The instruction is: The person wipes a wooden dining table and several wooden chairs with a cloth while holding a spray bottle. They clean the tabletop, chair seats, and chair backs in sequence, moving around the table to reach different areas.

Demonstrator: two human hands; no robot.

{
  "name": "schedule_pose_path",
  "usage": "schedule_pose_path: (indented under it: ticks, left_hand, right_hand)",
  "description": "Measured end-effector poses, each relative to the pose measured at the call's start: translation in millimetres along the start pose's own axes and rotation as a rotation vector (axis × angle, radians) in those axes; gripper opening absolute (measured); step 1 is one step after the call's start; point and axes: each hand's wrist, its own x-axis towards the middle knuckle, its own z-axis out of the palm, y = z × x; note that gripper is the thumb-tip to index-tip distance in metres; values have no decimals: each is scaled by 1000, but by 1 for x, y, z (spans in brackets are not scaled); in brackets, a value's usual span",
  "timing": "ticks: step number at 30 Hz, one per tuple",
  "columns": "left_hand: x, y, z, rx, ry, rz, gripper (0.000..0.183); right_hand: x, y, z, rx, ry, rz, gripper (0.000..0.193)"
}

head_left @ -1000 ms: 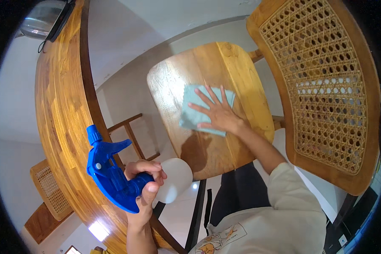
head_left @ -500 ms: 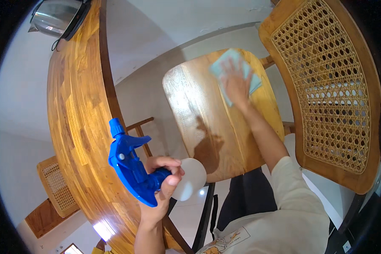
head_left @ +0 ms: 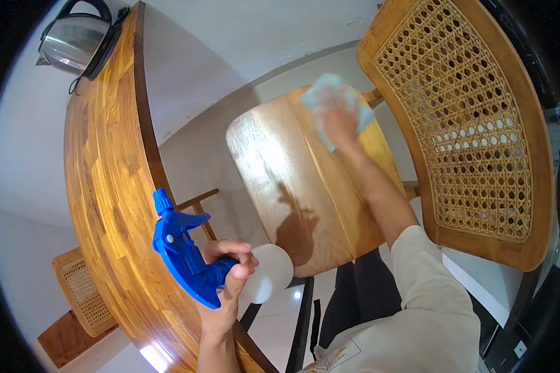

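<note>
My left hand (head_left: pixel 227 273) grips a spray bottle by the neck, just below its blue trigger head (head_left: pixel 183 252). The white body of the spray bottle (head_left: pixel 269 273) shows beyond my fingers. My right hand (head_left: pixel 341 121), smeared by motion, presses a pale green cloth (head_left: pixel 326 93) flat on the wooden chair seat (head_left: pixel 298 180), near its far right part. The cloth spreads out past my fingers. A bright reflection lies on the left of the seat, and the shadow of the bottle and hand falls on its near left part.
A wooden counter (head_left: pixel 109 186) runs along the left, with a steel electric kettle (head_left: pixel 74 40) at its far end. The chair's cane backrest (head_left: pixel 463 124) rises on the right. Another cane-backed chair (head_left: pixel 84 289) stands beyond the counter. A wall lies behind the seat.
The view has shifted slightly, so the seat and backrest appear farther left. My right hand still holds the cloth on the far right of the seat; my left hand keeps its grip on the bottle.
</note>
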Motion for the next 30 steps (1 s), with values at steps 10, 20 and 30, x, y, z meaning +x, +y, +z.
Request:
schedule_pose_path:
  ticks: [10, 20, 30]
  left_hand:
    - [1, -4, 3, 121, -16, 75, 43]
    - [5, -7, 19, 175, -73, 185, 30]
    - [5, -3, 17, 72, -14, 161, 20]
  right_hand:
    - [-172, -88, -54, 320, -408, -416, 48]
    - [-172, -19, -56, 4, -205, 38, 54]
    - [-215, 28, -109, -14, -374, -173, 49]
